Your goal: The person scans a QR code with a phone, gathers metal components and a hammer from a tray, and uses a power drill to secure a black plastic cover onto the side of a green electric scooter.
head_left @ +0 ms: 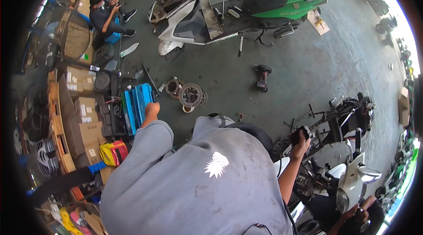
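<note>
My left hand (151, 111) is closed beside the right edge of a blue toolbox (140, 98), its fingers curled out of sight; anything inside them is hidden. Out to the right, my right hand (301, 148) grips a small black object (299, 135) whose kind I cannot make out. That hand is nearest to a stripped dark motorcycle frame (326, 133). My grey shirt (194, 186) fills the lower middle and hides much of what lies below it.
Ahead stands a scooter with green and white panels (282, 8). A cordless drill (262, 77) and round metal wheel parts (191, 95) lie on the floor. Cardboard boxes (84, 109) line the left. One person (105, 14) sits far left; another person (348, 213) is lower right.
</note>
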Action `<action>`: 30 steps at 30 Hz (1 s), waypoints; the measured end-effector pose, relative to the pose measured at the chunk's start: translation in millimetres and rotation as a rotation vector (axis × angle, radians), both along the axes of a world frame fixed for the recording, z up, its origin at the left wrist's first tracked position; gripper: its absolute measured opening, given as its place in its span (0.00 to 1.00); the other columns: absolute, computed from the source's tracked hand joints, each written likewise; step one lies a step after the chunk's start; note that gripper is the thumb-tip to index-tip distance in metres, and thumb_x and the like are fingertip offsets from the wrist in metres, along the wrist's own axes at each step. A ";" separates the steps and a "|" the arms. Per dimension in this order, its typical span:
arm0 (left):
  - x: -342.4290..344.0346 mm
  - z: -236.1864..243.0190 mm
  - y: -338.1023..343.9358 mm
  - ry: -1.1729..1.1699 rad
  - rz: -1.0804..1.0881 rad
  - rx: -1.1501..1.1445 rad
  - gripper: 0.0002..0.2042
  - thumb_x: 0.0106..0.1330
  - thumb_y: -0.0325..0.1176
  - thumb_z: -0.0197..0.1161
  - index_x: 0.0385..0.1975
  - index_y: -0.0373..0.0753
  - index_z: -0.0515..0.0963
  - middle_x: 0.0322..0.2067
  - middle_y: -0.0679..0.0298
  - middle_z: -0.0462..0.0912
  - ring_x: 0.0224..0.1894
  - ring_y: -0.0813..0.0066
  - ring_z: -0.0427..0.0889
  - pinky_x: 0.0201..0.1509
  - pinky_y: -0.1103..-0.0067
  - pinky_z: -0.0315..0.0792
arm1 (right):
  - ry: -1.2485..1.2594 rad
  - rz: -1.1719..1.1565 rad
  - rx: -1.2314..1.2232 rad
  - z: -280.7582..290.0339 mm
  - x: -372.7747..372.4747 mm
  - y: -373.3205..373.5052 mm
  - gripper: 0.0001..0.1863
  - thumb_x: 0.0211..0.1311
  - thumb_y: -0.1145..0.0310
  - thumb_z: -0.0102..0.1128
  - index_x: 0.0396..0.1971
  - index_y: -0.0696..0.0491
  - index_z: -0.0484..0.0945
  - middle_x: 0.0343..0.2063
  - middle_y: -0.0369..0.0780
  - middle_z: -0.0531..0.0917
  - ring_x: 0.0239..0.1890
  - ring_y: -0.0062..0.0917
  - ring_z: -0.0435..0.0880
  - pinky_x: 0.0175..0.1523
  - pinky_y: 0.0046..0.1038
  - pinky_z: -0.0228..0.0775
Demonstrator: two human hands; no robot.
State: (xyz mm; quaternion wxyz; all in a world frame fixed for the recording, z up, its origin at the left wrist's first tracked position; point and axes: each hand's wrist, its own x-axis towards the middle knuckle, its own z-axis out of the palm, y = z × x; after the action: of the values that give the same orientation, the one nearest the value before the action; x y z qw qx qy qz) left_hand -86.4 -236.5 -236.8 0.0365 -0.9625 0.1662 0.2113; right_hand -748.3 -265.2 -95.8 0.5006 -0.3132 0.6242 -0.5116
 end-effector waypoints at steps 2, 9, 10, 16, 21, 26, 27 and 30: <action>-31.1 -15.3 73.7 0.147 0.020 -0.004 0.22 0.58 0.46 0.59 0.40 0.30 0.81 0.43 0.41 0.80 0.50 0.46 0.79 0.53 0.62 0.73 | -0.459 0.139 -0.076 14.5 -4.9 -36.5 0.30 0.66 0.48 0.48 0.59 0.53 0.66 0.45 0.46 0.78 0.45 0.37 0.79 0.46 0.41 0.74; -274.5 14.8 166.6 0.601 -0.122 0.100 0.21 0.56 0.46 0.61 0.39 0.33 0.81 0.43 0.43 0.80 0.48 0.46 0.78 0.52 0.64 0.72 | -0.744 0.475 0.101 42.4 20.4 -168.5 0.35 0.69 0.40 0.34 0.64 0.52 0.62 0.46 0.43 0.79 0.47 0.36 0.78 0.50 0.37 0.72; -282.4 13.8 165.4 0.608 -0.097 0.097 0.21 0.56 0.46 0.61 0.40 0.34 0.81 0.43 0.43 0.80 0.48 0.46 0.78 0.52 0.64 0.72 | -0.674 0.439 0.093 46.3 35.4 -185.4 0.34 0.70 0.40 0.35 0.61 0.53 0.64 0.43 0.43 0.79 0.43 0.34 0.78 0.47 0.33 0.72; -267.5 -39.1 118.6 0.581 -0.031 -0.015 0.19 0.56 0.46 0.62 0.42 0.38 0.80 0.42 0.46 0.81 0.47 0.47 0.79 0.52 0.65 0.72 | -0.612 0.578 0.161 32.8 104.9 -290.1 0.32 0.70 0.42 0.37 0.51 0.57 0.70 0.32 0.43 0.79 0.31 0.29 0.76 0.37 0.29 0.68; -214.1 -90.0 8.6 0.427 0.106 -0.198 0.17 0.60 0.43 0.61 0.42 0.37 0.78 0.41 0.48 0.81 0.48 0.52 0.80 0.50 0.66 0.74 | -0.427 0.739 0.094 51.1 135.2 -348.3 0.32 0.68 0.41 0.40 0.51 0.58 0.69 0.29 0.43 0.77 0.26 0.25 0.73 0.34 0.27 0.64; -205.3 -18.3 -260.2 0.545 -0.176 -0.768 0.15 0.62 0.38 0.63 0.45 0.37 0.78 0.40 0.54 0.84 0.45 0.62 0.83 0.49 0.72 0.74 | -0.461 0.756 0.149 70.0 122.5 -407.6 0.31 0.68 0.43 0.43 0.52 0.59 0.68 0.33 0.44 0.78 0.30 0.27 0.76 0.36 0.27 0.66; -201.7 3.2 -301.2 0.595 -0.188 -0.865 0.15 0.63 0.37 0.62 0.46 0.36 0.78 0.39 0.56 0.84 0.44 0.65 0.83 0.48 0.74 0.74 | -0.518 0.772 0.172 73.7 124.3 -418.9 0.31 0.67 0.43 0.44 0.53 0.59 0.68 0.35 0.45 0.78 0.31 0.27 0.76 0.37 0.27 0.67; -238.1 91.6 -405.8 0.809 -0.284 -1.138 0.16 0.65 0.37 0.61 0.48 0.35 0.76 0.39 0.60 0.84 0.41 0.73 0.82 0.46 0.78 0.74 | -0.540 0.731 0.167 83.8 127.5 -446.8 0.30 0.65 0.50 0.55 0.55 0.60 0.68 0.44 0.45 0.78 0.43 0.27 0.78 0.47 0.30 0.72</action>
State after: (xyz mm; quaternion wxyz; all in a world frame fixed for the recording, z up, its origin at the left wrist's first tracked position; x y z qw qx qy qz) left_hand -324.4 -642.4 -145.3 -0.5091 -0.6474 0.3750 0.4255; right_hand -620.8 -712.1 -12.0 0.8163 -0.3270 0.3592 -0.3127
